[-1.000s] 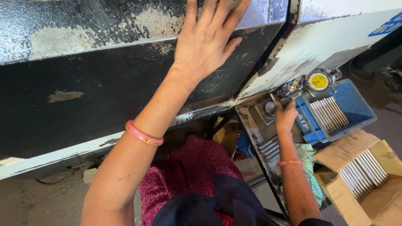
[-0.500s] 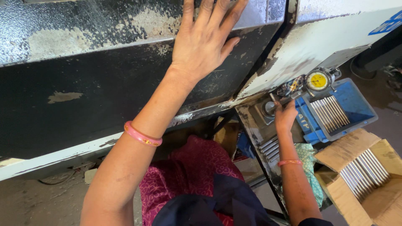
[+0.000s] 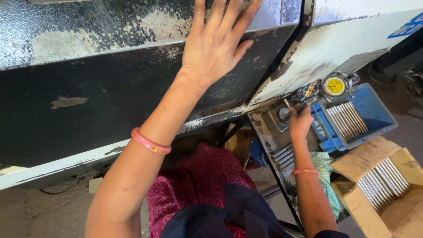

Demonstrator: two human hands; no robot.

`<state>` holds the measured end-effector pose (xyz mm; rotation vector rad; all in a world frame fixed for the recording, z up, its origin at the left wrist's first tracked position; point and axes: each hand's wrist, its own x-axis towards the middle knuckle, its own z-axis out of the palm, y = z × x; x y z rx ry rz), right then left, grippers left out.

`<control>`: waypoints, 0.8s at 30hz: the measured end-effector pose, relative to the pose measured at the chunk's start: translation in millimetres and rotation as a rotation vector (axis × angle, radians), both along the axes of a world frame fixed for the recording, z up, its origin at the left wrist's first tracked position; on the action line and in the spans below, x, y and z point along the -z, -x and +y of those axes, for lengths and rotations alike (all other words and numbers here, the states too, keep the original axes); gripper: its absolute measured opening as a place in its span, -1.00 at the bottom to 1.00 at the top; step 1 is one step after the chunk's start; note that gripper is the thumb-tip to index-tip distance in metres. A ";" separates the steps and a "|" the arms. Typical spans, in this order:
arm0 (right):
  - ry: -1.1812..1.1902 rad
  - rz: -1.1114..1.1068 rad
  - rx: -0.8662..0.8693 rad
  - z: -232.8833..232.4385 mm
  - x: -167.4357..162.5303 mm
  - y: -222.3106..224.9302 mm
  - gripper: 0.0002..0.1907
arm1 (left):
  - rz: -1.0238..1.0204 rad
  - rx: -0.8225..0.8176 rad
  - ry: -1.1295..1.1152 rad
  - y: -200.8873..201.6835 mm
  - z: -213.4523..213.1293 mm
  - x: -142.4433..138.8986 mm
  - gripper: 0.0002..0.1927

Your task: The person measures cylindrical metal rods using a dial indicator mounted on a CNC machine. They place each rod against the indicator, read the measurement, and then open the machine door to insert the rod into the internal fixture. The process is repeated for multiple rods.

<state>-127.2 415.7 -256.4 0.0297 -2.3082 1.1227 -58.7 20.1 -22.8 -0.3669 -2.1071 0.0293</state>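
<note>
Nearest of all, pink flowered cloth (image 3: 198, 185) over the lap, with a dark blue cloth (image 3: 229, 216) on top. Down to the left, dusty floor (image 3: 44, 211).

A bit further out, a pink bangle (image 3: 150, 143) on the left arm and a thinner one (image 3: 304, 172) on the right wrist. Beside that wrist, a green rag (image 3: 326, 167) and a few loose metal rods (image 3: 284, 156) on a slanted ledge. To the right, a cardboard box (image 3: 396, 216) with a neat row of rods (image 3: 383, 183) inside.

Next, the right hand (image 3: 300, 125), fingers curled in tight around a small round metal part (image 3: 283, 114) just under a yellow dial (image 3: 335, 85). Cannot tell if a rod sits in the fingers or not; too hidden.

Right beside the dial, a blue tray (image 3: 379, 110) with more rods (image 3: 348, 119) lined up in it.

Furthest away, the left hand (image 3: 216, 48), spread wide and flat, holding nothing, pressed on the dark panel (image 3: 88, 88) of a big machine. Rusty, chipped paint all over it. To the right, a white cover (image 3: 343, 39), tilted.

Could go wrong, at a guess:
- Could slip off the panel, with so much weight on a worn, sloped face.
- Could knock the loose rods off the ledge with the right arm, being so near them.
- Could bump the dial with a knuckle and spoil the reading.
- Could pinch a finger in the tight spot under the dial.

In the way: the tray edge and the dial, both crowding the right hand. Not much room there.
</note>
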 end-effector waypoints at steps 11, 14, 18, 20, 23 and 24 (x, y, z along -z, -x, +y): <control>-0.060 0.027 0.008 -2.1 -1.9 1.6 -0.73 | 0.042 -0.007 0.003 -1.4 -3.5 0.4 -0.20; -0.057 0.045 0.003 -2.2 -1.4 3.3 -0.74 | 0.015 -0.001 -0.006 -4.6 -3.1 -2.2 -0.18; -0.091 0.101 -0.011 -1.6 -2.2 3.4 -0.74 | 0.029 -0.011 0.007 -7.2 -2.0 -6.1 -0.17; -0.079 0.091 -0.015 -2.1 -3.1 2.6 -0.74 | 0.059 -0.014 0.015 -7.6 -2.2 -6.4 -0.16; -0.050 0.040 -0.005 -3.3 -4.6 1.2 -0.73 | 0.064 -0.018 0.016 -6.4 -2.7 -5.1 -0.16; -0.038 0.016 0.000 -3.8 -5.0 1.0 -0.74 | 0.065 -0.024 0.019 -6.0 -2.9 -4.3 -0.16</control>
